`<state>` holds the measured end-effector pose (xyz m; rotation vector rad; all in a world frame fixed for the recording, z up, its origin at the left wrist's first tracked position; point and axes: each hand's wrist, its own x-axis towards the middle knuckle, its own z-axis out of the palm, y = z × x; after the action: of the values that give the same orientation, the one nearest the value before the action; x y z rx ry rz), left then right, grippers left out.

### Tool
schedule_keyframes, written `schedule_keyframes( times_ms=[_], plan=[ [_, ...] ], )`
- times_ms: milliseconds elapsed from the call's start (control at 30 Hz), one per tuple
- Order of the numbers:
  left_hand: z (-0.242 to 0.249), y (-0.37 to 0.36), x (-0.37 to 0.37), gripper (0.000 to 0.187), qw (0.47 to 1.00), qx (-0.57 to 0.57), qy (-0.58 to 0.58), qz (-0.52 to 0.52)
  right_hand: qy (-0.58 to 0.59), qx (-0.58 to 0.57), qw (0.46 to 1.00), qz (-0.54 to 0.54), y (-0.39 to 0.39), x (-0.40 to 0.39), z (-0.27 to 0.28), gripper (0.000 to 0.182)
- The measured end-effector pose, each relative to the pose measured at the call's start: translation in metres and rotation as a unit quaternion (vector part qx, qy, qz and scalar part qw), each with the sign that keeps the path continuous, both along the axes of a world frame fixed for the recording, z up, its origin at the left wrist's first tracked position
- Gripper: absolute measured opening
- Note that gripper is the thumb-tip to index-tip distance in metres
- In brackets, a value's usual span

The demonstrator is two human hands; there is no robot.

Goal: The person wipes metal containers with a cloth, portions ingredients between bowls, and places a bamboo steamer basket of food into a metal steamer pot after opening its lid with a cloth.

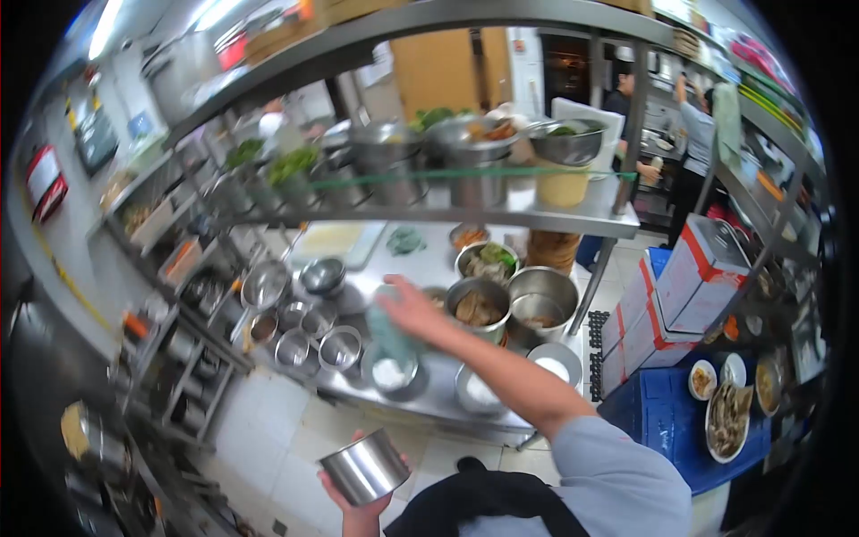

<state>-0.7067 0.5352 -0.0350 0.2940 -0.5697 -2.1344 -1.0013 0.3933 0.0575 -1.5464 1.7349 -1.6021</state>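
Note:
My left hand (356, 503) is wrapped round a shiny steel pot (365, 467), tilted and held low in front of the work table. My right arm reaches across to the table, and my right hand (419, 311) is closed on a pale green cloth (391, 333), blurred by motion. The cloth hangs over a steel bowl with white contents (391, 374). Beyond it, a second green cloth (406, 240) lies crumpled on the steel table. Right of my hand stand a pot of brownish food (478, 307) and a larger steel pot (543, 300).
Several small steel bowls (340, 347) stand on the table's left. A shelf (429, 217) with pots and greens crosses above the table. Boxes (702, 273) and a blue chest (640, 407) with dishes are at right. Two other people (698, 134) stand at the back right.

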Motion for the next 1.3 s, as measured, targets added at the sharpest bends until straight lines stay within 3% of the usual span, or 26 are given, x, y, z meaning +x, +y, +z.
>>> schedule_keyframes(
  times_ms=[67,133,167,233,300,333,367,467,500,533,667,700,800,867,933,1000,1067,1133,1167,1233,1300],
  plan=[
    [-0.003,-0.023,0.002,0.103,1.000,-0.017,0.005,0.005,0.099,-0.050,0.992,0.067,-0.014,0.000,0.023,0.054],
    [-0.012,-0.056,0.015,0.099,0.997,-0.074,0.009,-0.030,0.158,-0.099,0.973,0.137,0.037,-0.014,0.077,0.049],
    [-0.026,-0.070,0.024,0.092,0.949,-0.180,-0.234,0.113,0.189,-0.145,0.965,0.114,0.069,-0.030,0.104,0.044],
    [-0.041,-0.093,0.025,0.086,0.819,-0.272,-0.443,0.242,0.231,-0.183,0.954,0.048,0.116,-0.080,0.163,0.033],
    [-0.036,-0.116,0.022,0.087,0.830,-0.275,-0.434,0.216,0.290,-0.182,0.934,-0.106,0.129,-0.138,0.226,0.018],
    [-0.033,-0.126,0.018,0.087,0.838,-0.278,-0.426,0.199,0.310,-0.122,0.928,-0.169,0.124,-0.171,0.254,0.018],
    [-0.029,-0.137,0.013,0.087,0.845,-0.280,-0.418,0.182,0.404,-0.076,0.885,-0.219,0.115,-0.208,0.276,0.020],
    [0.002,-0.153,-0.018,0.090,0.846,-0.334,-0.394,0.136,0.406,0.238,0.815,-0.337,0.091,-0.268,0.312,0.030],
    [0.011,-0.158,-0.027,0.091,0.852,-0.341,-0.380,0.117,0.444,0.315,0.770,-0.335,0.081,-0.286,0.312,0.034],
    [0.012,-0.162,-0.031,0.091,0.856,-0.344,-0.371,0.102,0.433,0.356,0.757,-0.335,0.078,-0.294,0.309,0.040],
    [0.010,-0.168,-0.022,0.091,0.868,-0.339,-0.354,0.077,0.430,0.289,0.772,-0.368,0.072,-0.309,0.300,0.039],
    [0.009,-0.170,-0.017,0.091,0.910,-0.281,-0.302,0.047,0.419,0.255,0.776,-0.395,0.073,-0.308,0.301,0.037],
    [0.001,-0.164,-0.007,0.091,0.863,-0.344,-0.368,0.046,0.416,0.270,0.782,-0.377,0.079,-0.309,0.305,0.034],
    [-0.004,-0.157,-0.002,0.090,0.983,-0.105,-0.144,0.034,0.421,0.289,0.790,-0.340,0.083,-0.311,0.302,0.033],
    [0.009,-0.149,0.001,0.089,0.988,-0.085,-0.124,0.030,0.431,0.301,0.795,-0.302,0.081,-0.321,0.303,0.034],
    [0.029,-0.135,0.001,0.089,0.993,-0.063,-0.099,0.029,0.425,0.187,0.827,-0.316,0.068,-0.343,0.296,0.027],
    [0.048,-0.122,0.000,0.087,0.995,-0.027,-0.099,0.001,0.445,0.204,0.798,-0.352,0.048,-0.378,0.293,0.030],
    [0.055,-0.117,0.002,0.087,0.994,-0.002,-0.108,0.035,0.342,0.181,0.825,-0.412,0.068,-0.364,0.291,0.035],
    [0.055,-0.116,0.002,0.087,0.990,0.024,-0.121,0.063,0.347,0.179,0.826,-0.408,0.071,-0.363,0.295,0.035],
    [0.047,-0.117,0.005,0.087,0.991,0.023,-0.112,0.071,0.306,0.402,0.781,-0.366,0.067,-0.368,0.296,0.033],
    [0.043,-0.113,0.007,0.087,0.991,0.026,-0.108,0.076,0.309,0.438,0.767,-0.354,0.060,-0.369,0.300,0.033]
  ],
)
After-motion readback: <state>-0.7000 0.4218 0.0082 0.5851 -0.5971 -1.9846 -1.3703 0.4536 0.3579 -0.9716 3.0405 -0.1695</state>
